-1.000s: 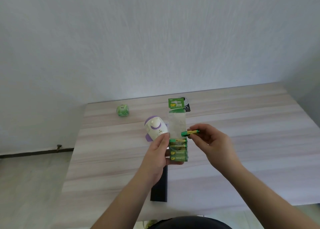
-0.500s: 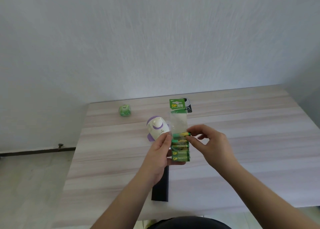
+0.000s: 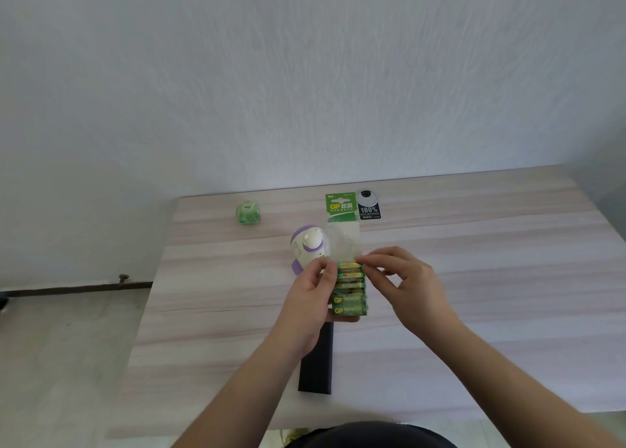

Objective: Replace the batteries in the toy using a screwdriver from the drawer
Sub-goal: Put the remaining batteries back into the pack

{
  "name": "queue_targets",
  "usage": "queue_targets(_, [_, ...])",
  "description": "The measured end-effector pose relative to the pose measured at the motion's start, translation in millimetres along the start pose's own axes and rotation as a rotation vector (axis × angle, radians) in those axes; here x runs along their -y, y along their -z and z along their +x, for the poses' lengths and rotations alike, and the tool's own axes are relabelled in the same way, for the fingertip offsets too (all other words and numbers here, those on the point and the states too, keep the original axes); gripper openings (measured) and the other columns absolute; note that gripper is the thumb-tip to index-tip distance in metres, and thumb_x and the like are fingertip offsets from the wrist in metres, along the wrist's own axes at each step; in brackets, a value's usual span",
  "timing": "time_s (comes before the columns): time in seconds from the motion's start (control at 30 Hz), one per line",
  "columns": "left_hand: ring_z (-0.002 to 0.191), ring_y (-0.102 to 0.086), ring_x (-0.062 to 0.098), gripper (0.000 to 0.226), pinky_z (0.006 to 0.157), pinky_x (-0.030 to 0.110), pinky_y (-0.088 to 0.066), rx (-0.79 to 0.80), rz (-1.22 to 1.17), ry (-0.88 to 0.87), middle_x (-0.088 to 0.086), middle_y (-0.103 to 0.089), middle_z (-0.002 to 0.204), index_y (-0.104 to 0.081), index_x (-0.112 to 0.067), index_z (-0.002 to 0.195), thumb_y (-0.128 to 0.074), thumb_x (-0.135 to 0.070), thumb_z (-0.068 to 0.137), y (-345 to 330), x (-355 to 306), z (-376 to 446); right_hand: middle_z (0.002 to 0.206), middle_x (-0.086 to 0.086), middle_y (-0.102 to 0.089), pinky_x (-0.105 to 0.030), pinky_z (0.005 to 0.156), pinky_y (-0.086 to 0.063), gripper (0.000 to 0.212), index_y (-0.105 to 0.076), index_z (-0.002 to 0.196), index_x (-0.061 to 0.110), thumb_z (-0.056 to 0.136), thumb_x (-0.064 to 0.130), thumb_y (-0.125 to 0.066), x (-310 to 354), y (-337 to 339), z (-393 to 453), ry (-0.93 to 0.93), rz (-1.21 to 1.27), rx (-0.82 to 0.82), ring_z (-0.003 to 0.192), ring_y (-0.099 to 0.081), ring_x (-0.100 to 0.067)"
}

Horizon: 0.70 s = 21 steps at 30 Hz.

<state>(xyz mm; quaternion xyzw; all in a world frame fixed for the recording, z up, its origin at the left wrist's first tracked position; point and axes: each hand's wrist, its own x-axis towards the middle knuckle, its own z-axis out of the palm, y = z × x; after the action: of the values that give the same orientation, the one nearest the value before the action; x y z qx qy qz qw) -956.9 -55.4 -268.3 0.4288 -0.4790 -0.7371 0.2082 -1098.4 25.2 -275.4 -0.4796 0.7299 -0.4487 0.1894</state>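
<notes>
Gleaming green-gold batteries (image 3: 350, 286) in clear pack

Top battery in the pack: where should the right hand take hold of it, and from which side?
Probably its right end, from the right. The top battery lies crosswise in the battery pack; the left hand covers the pack's left edge, and the right hand already has fingertips at the exposed right end.

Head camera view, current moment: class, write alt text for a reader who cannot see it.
Two bare hands hold a clear plastic pack of green-and-gold batteries above a pale wood-grain table; the left hand grips the pack while the right hand pinches its top battery. Behind stand a white-and-purple toy and a small green cube; a black rectangular box lies nearer.
</notes>
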Motion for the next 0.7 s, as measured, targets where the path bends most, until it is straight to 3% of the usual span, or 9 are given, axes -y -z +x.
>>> queue_targets(0.47, [0.080,-0.070,0.035,0.026,0.055,0.038,-0.055,-0.087,0.001,0.048,0.017,-0.069,0.098,-0.058,-0.011,0.108,-0.049,-0.033,0.098,0,12,18,0.103,0.018,-0.066,-0.008,0.077,-0.046,0.019,-0.073,0.103,0.031,0.093,0.022,-0.060,-13,-7,8,-0.180,0.182,0.154,0.097,-0.059,0.005])
queue_targets(0.53, [0.081,-0.070,0.037,0.024,0.056,0.040,-0.056,-0.107,-0.014,0.055,0.017,-0.070,0.098,-0.058,-0.012,0.108,-0.050,-0.032,0.098,3,13,20,0.098,0.017,-0.069,-0.013,0.079,-0.048,0.020,-0.072,0.099,0.033,0.093,0.019,-0.060,-16,-11,8,-0.178,0.229,0.081,0.096,-0.062,-0.001])
queue_targets(0.63, [0.079,-0.070,0.037,0.022,0.056,0.040,-0.055,-0.146,-0.032,0.063,0.018,-0.070,0.099,-0.058,-0.012,0.106,-0.051,-0.031,0.098,8,12,23,0.084,0.010,-0.071,-0.019,0.075,-0.050,0.020,-0.069,0.096,0.030,0.095,0.017,-0.054,-31,-21,11,-0.346,0.325,-0.133,0.086,-0.065,-0.004])
queue_targets(0.7, [0.075,-0.070,0.032,0.022,0.054,0.039,-0.055,-0.167,-0.032,0.057,0.015,-0.071,0.097,-0.058,-0.011,0.108,-0.051,-0.029,0.098,14,11,22,0.081,0.005,-0.070,-0.020,0.069,-0.049,0.020,-0.067,0.097,0.025,0.097,0.017,-0.049,-45,-32,18,-0.457,0.329,-0.142,0.082,-0.065,-0.009])
